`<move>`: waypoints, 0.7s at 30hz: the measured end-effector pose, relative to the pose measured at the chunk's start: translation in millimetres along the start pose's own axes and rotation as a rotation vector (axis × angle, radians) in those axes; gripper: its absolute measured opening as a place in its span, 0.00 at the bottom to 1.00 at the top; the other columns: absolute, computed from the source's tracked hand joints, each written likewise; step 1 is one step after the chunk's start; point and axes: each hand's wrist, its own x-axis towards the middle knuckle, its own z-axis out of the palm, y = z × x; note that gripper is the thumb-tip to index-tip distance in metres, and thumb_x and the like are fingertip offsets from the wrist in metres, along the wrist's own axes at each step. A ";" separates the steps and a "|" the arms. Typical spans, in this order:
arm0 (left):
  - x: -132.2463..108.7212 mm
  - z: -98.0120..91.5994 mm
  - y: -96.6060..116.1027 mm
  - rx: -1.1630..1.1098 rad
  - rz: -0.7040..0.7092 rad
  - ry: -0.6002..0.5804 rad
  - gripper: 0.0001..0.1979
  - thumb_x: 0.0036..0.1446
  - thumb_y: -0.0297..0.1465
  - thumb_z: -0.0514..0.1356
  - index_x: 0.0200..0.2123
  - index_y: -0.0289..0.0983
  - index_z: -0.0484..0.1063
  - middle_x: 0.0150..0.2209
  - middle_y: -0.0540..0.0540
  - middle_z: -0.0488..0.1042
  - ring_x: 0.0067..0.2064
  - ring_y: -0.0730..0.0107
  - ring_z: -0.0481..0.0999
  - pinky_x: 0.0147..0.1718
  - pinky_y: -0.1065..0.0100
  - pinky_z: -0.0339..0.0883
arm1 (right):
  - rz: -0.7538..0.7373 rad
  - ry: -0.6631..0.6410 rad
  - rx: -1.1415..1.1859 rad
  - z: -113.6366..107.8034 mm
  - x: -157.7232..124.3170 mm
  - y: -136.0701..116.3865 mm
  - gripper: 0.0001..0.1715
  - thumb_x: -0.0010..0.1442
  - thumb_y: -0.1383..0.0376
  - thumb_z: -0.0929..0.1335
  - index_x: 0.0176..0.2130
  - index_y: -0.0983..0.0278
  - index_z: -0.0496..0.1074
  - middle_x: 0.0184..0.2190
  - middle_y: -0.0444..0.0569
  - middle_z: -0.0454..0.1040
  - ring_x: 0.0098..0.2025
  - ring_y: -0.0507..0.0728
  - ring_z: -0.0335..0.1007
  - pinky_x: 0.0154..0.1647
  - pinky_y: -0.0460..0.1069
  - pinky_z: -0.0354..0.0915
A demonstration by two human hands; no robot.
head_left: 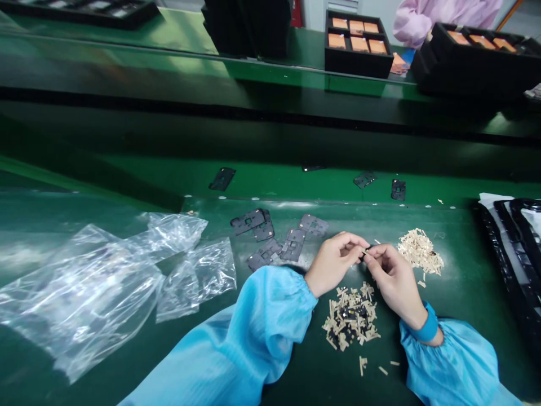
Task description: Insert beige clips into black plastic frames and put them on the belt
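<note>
Fingertip to fingertip, my left hand and my right hand pinch a small dark piece with a pale edge. Its exact kind is too small to make out, and the fingers partly cover it. Just below them lies a heap of small beige and black pieces. Beyond my right hand is a second pile, of pale beige strips. Several flat black plastic plates with cut-outs lie left of my left hand, some overlapping.
Crumpled clear plastic bags cover the left of the green table. Black trays stand at the right edge. More black plates lie on the green strip behind. On the raised shelf are black trays with orange pieces, near a person's pink sleeve.
</note>
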 end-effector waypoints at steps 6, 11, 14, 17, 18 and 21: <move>-4.4 8.4 -3.9 -0.080 -0.091 -0.001 0.06 0.58 0.26 0.61 0.37 0.35 0.78 0.34 0.46 0.79 0.32 0.73 0.77 0.34 0.70 0.75 | 0.034 0.029 0.086 3.8 -1.8 0.6 0.15 0.67 0.53 0.69 0.38 0.63 0.73 0.26 0.45 0.74 0.25 0.53 0.65 0.25 0.47 0.61; -6.4 6.8 0.8 -0.048 -0.068 0.003 0.07 0.58 0.28 0.61 0.39 0.35 0.78 0.34 0.46 0.80 0.32 0.72 0.78 0.34 0.70 0.74 | 0.042 0.023 0.237 3.6 1.8 -6.4 0.17 0.65 0.52 0.71 0.35 0.63 0.73 0.24 0.43 0.72 0.20 0.50 0.59 0.21 0.45 0.59; -6.5 5.6 3.8 -0.055 -0.063 -0.002 0.06 0.58 0.30 0.62 0.37 0.35 0.78 0.32 0.47 0.79 0.31 0.73 0.77 0.33 0.70 0.74 | 0.048 0.026 0.271 3.7 2.6 -8.8 0.16 0.64 0.52 0.71 0.35 0.63 0.74 0.25 0.43 0.73 0.21 0.50 0.60 0.22 0.45 0.61; -5.6 4.2 6.4 -0.075 -0.091 -0.022 0.05 0.58 0.32 0.63 0.33 0.35 0.75 0.29 0.49 0.77 0.28 0.74 0.74 0.31 0.71 0.72 | 0.056 0.024 0.277 3.5 2.6 -8.7 0.16 0.64 0.52 0.71 0.35 0.63 0.74 0.25 0.44 0.73 0.22 0.50 0.62 0.23 0.46 0.62; -5.2 3.6 7.2 -0.071 -0.098 -0.031 0.05 0.58 0.32 0.63 0.33 0.35 0.74 0.28 0.50 0.77 0.27 0.75 0.74 0.30 0.72 0.72 | 0.061 0.018 0.280 3.3 2.7 -8.4 0.16 0.64 0.52 0.71 0.35 0.63 0.74 0.26 0.44 0.74 0.22 0.50 0.62 0.23 0.46 0.62; -4.6 1.7 9.1 -0.046 -0.107 -0.054 0.06 0.58 0.31 0.62 0.31 0.35 0.73 0.27 0.51 0.75 0.26 0.77 0.72 0.29 0.73 0.70 | 0.086 0.003 0.295 2.4 3.0 -7.8 0.16 0.63 0.52 0.71 0.38 0.63 0.73 0.27 0.45 0.74 0.22 0.50 0.61 0.22 0.45 0.61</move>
